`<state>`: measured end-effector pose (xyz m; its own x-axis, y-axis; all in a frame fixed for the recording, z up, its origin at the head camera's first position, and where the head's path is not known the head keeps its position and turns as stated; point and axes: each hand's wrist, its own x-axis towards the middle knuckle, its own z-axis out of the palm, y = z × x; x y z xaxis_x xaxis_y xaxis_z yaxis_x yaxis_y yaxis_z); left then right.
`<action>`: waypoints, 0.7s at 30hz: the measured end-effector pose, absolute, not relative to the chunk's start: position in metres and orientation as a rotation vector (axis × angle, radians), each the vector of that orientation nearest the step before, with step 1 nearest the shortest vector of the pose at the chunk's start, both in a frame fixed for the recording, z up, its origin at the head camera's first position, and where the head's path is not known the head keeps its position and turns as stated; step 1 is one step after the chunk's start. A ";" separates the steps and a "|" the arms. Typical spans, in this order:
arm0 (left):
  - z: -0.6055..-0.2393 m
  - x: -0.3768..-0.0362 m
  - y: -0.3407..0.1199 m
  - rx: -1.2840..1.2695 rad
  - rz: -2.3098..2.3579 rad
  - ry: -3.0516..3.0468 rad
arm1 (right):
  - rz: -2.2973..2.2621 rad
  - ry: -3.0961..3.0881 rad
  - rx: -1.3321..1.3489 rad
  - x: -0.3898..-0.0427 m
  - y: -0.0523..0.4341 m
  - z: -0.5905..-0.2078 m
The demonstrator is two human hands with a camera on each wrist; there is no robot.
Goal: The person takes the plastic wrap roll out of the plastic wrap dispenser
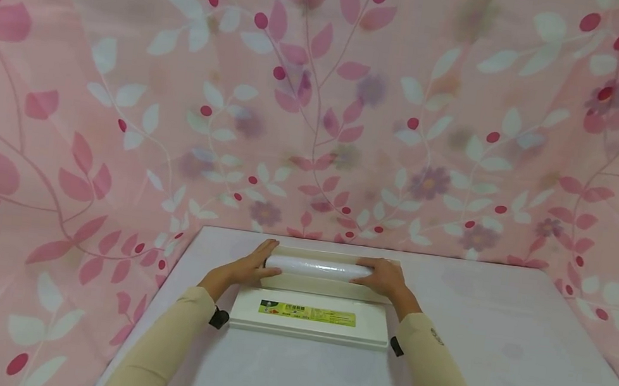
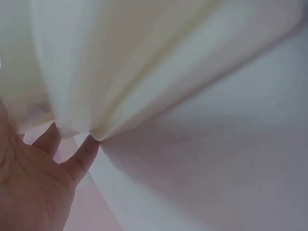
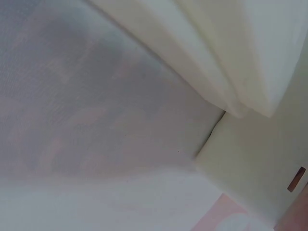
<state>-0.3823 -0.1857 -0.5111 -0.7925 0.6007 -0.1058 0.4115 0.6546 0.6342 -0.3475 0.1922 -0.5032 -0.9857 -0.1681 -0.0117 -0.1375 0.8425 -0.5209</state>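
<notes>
Left hand [image 1: 243, 270] and right hand [image 1: 386, 278] gripping roll [image 1: 312, 267] — over box [image 1: 308, 323] — floral curtain [image 1: 125, 102] behind.

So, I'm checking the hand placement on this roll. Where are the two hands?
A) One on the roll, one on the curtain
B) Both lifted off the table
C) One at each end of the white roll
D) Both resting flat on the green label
C: in the head view the left hand and the right hand each hold an end of the white roll, which lies in the open box.
</notes>
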 end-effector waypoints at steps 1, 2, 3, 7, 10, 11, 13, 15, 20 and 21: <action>-0.511 -0.382 -0.186 0.807 0.871 2.570 | -0.831 2.958 -0.241 -0.348 0.192 -0.503; -0.511 -0.382 -0.186 0.800 0.872 2.570 | -0.827 2.958 -0.244 -0.348 0.192 -0.503; -0.511 -0.381 -0.186 0.802 0.880 2.570 | -0.824 2.960 -0.246 -0.348 0.192 -0.503; -0.511 -0.381 -0.185 0.805 0.910 2.570 | -0.809 2.971 -0.246 -0.347 0.191 -0.501; -0.511 -0.382 -0.185 0.813 0.918 2.569 | -0.794 2.963 -0.236 -0.348 0.190 -0.500; -0.512 -0.382 -0.185 0.813 0.915 2.572 | -0.790 2.958 -0.233 -0.348 0.190 -0.499; -0.513 -0.382 -0.186 0.813 0.915 2.577 | -0.799 2.942 -0.210 -0.348 0.189 -0.498; -0.513 -0.382 -0.186 0.806 0.904 2.583 | -0.797 2.937 -0.202 -0.347 0.189 -0.497; -0.511 -0.380 -0.186 0.782 0.917 2.567 | -0.799 2.930 -0.186 -0.345 0.188 -0.498; -0.511 -0.380 -0.185 0.778 0.913 2.567 | -0.796 2.930 -0.185 -0.345 0.187 -0.498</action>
